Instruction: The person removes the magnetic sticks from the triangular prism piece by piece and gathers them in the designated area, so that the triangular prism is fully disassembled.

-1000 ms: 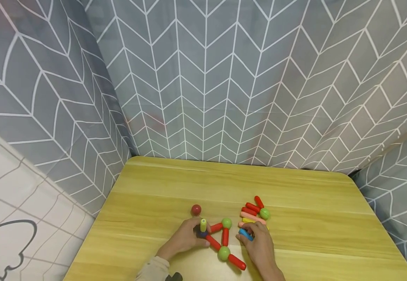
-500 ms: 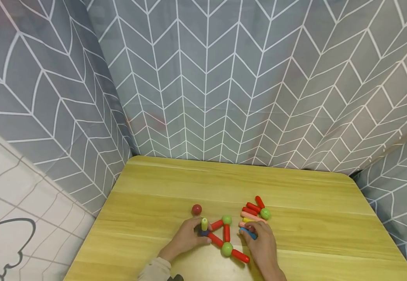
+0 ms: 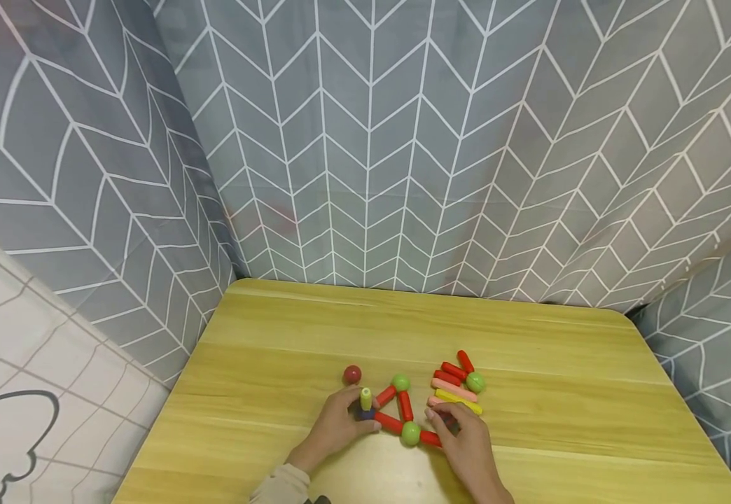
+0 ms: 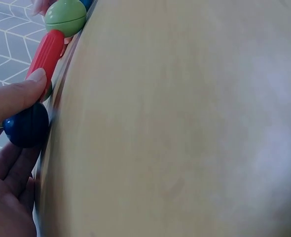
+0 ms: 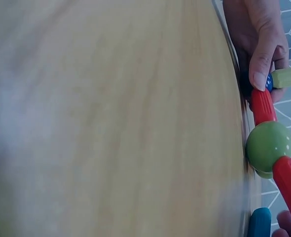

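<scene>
My left hand [image 3: 334, 428] grips a dark blue ball [image 4: 27, 126] between thumb and fingers, the thumb also lying on a red rod. A yellow-green rod [image 3: 366, 399] stands up from that ball. Red rods [image 3: 388, 421] and green balls [image 3: 411, 433] join to it in a triangle, and another red rod [image 3: 430, 439] reaches toward my right hand [image 3: 469, 444]. Fingers of the right hand are curled by a blue rod [image 5: 260, 223], which they seem to pinch. That rod is largely hidden in the head view, and the red rod's far end disappears at the hand.
Beyond the right hand lie a yellow rod [image 3: 458, 402], pink rods [image 3: 454, 389], several red rods [image 3: 454, 371] and a green ball [image 3: 475, 382]. A dark red ball [image 3: 352, 374] rests behind the left hand on the wooden table [image 3: 277, 336]. Patterned curtains surround the table.
The joined rods have swung upward and rightward, bringing the outer red rod to the right hand. The blue rod has turned mostly out of sight. My left hand keeps hold of the blue ball.
</scene>
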A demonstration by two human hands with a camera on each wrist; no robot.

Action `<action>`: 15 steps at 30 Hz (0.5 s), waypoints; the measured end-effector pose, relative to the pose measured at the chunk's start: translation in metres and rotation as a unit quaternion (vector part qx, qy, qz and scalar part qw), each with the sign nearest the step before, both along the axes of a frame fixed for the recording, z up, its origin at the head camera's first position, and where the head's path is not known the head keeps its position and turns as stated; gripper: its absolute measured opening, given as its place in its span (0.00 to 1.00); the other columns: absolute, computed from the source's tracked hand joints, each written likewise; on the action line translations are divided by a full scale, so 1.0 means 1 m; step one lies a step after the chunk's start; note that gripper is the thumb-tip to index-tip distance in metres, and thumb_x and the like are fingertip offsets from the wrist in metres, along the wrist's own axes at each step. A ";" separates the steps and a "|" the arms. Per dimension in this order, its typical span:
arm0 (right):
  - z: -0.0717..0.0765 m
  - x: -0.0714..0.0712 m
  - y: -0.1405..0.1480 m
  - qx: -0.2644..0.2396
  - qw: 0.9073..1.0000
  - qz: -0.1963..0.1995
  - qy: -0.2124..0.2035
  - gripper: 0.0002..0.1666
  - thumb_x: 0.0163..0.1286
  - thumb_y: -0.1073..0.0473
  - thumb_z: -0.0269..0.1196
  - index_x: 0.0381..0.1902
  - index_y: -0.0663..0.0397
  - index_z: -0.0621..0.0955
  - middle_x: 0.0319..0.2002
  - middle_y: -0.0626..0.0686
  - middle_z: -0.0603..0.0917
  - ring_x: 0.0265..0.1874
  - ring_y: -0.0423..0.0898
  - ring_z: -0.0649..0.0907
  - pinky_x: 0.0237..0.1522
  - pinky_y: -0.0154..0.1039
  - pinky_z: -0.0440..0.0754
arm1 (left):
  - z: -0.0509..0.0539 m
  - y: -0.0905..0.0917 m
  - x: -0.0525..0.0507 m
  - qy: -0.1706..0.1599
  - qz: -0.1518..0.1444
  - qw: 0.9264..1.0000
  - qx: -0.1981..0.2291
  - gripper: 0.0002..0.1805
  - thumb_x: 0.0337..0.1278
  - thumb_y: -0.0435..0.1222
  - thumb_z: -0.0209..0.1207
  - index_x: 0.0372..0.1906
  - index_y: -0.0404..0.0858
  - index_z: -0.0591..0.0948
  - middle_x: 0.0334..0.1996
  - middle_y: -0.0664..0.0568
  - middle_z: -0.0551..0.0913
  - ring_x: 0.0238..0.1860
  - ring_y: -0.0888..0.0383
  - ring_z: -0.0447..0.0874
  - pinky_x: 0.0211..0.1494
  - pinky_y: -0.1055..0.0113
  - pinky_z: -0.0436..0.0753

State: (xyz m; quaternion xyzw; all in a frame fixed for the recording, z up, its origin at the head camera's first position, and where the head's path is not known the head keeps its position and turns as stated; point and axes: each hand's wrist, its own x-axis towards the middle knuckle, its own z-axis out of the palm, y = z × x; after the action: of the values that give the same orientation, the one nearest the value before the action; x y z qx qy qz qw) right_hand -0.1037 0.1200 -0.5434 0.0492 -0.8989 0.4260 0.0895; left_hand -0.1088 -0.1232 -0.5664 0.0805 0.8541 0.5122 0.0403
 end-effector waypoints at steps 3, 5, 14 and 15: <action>0.001 0.002 -0.001 -0.013 1.000 0.017 -0.003 0.07 0.60 0.63 0.73 0.34 0.45 0.87 0.30 0.40 0.85 0.27 0.30 0.78 0.28 0.27 0.79 | 0.000 0.000 0.000 -0.005 0.004 1.000 0.003 0.15 0.46 0.42 0.75 0.40 0.52 0.83 0.44 0.62 0.85 0.54 0.54 0.82 0.59 0.59 0.81; 0.001 0.004 -0.001 -0.026 0.999 0.032 -0.008 0.07 0.59 0.63 0.74 0.33 0.46 0.86 0.30 0.40 0.85 0.28 0.30 0.79 0.29 0.28 0.80 | 0.000 0.001 0.000 -0.007 0.004 1.000 0.002 0.15 0.47 0.42 0.75 0.40 0.53 0.83 0.44 0.62 0.85 0.54 0.55 0.82 0.58 0.60 0.81; 0.005 0.009 -0.004 -0.058 0.994 0.045 -0.086 0.09 0.56 0.60 0.76 0.34 0.47 0.87 0.33 0.42 0.88 0.34 0.32 0.82 0.41 0.29 0.82 | 0.000 0.001 0.000 0.015 0.004 1.000 -0.006 0.15 0.45 0.40 0.75 0.40 0.51 0.84 0.41 0.63 0.83 0.53 0.55 0.82 0.61 0.62 0.81; 0.005 0.010 -0.004 -0.052 0.994 0.043 -0.091 0.09 0.55 0.60 0.77 0.33 0.45 0.87 0.33 0.42 0.88 0.35 0.32 0.82 0.41 0.29 0.81 | -0.001 0.001 0.000 0.015 0.004 1.000 -0.010 0.15 0.46 0.41 0.75 0.40 0.51 0.84 0.41 0.63 0.83 0.53 0.55 0.82 0.61 0.61 0.81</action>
State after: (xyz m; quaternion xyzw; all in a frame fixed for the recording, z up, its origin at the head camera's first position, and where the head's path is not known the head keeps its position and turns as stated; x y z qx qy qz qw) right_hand -0.0942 0.1161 -0.5381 0.0441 -0.8769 0.4786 -0.0084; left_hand -0.1089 -0.1225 -0.5670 0.0840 0.8602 0.5023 0.0263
